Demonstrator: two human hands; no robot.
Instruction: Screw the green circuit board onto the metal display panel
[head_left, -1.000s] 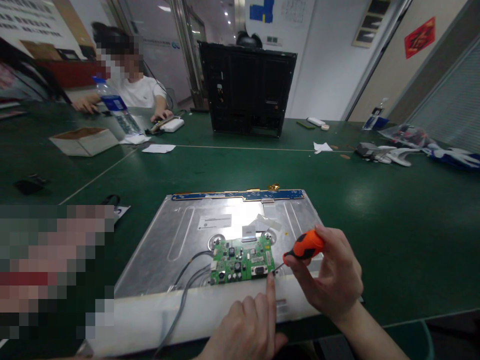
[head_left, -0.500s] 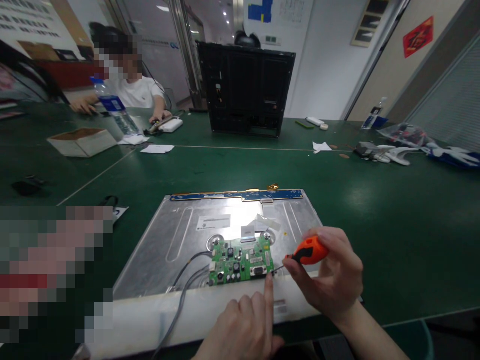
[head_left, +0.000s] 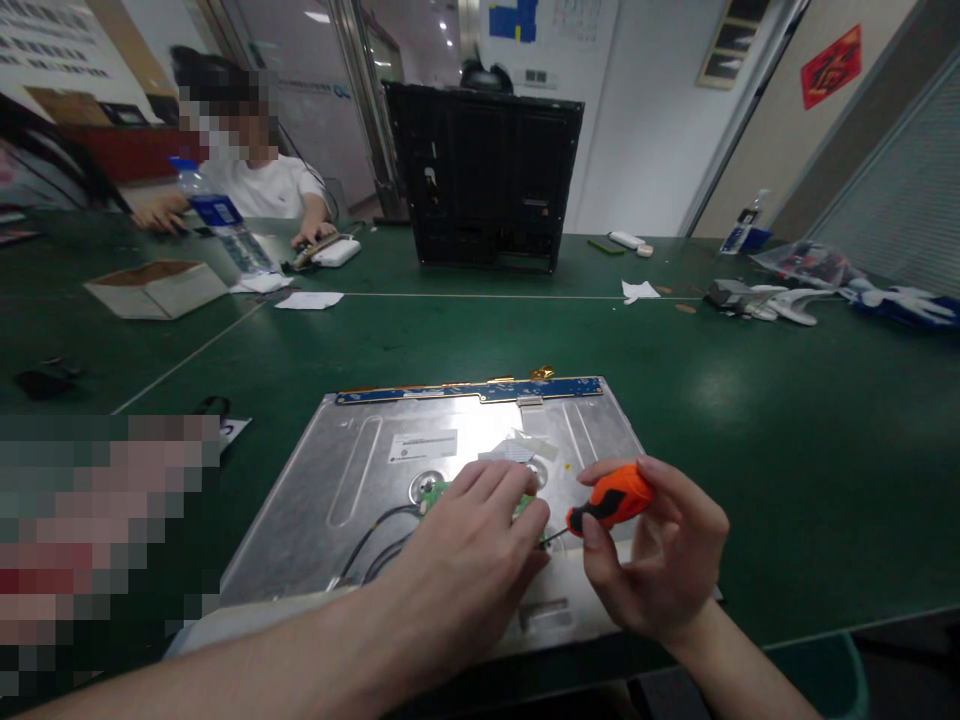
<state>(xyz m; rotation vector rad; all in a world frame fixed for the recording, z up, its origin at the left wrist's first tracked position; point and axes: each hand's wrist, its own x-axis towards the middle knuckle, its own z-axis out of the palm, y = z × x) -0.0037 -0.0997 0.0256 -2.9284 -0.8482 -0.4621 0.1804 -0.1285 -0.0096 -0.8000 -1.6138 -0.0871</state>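
My right hand (head_left: 671, 560) grips a small orange-and-black screwdriver (head_left: 616, 497), its thin shaft pointing left toward the right edge of a green circuit board (head_left: 433, 494). Most of that board is hidden under my left hand (head_left: 480, 525), whose fingers are bent and closed over it, thumb near the screwdriver's tip. What the left fingertips hold, if anything, is out of sight. The board sits on the metal back of a flat display panel (head_left: 300, 525). Dark cables (head_left: 367, 535) run from its left side, and a blue circuit strip (head_left: 465, 392) lines the panel's far edge.
A black monitor housing (head_left: 487, 180) stands across the green table (head_left: 450, 335). At left are an open box (head_left: 157, 290), a water bottle (head_left: 225, 222) and a seated person (head_left: 262, 190) with hands on the table. Gloves (head_left: 784, 303) and a plastic bag (head_left: 802, 265) lie right.
My left hand has moved up from the panel's near edge onto the circuit board, its pointing index finger now bent. The right hand keeps the screwdriver in nearly the same place.
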